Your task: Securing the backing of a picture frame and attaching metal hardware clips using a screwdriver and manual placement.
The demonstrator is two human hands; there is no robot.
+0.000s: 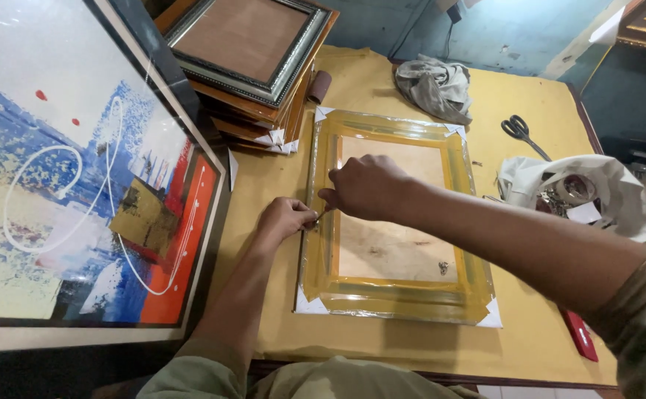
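Note:
A picture frame [404,299] wrapped in yellowish clear film lies face down on the yellow-covered table [530,340], with white card protectors on its corners. My left hand [284,219] pinches at the frame's left edge, fingers closed on the film or a small item there. My right hand [367,186] reaches across the frame and meets the left hand at the same spot, fingertips pressed to the left rail. What sits between the fingers is too small to tell.
A large abstract painting [79,185] in a dark frame leans at the left. A stack of frames [253,59] stands at the back. A grey cloth [435,87], black scissors [518,129], a white bag [596,188] and a red tool [580,334] lie to the right.

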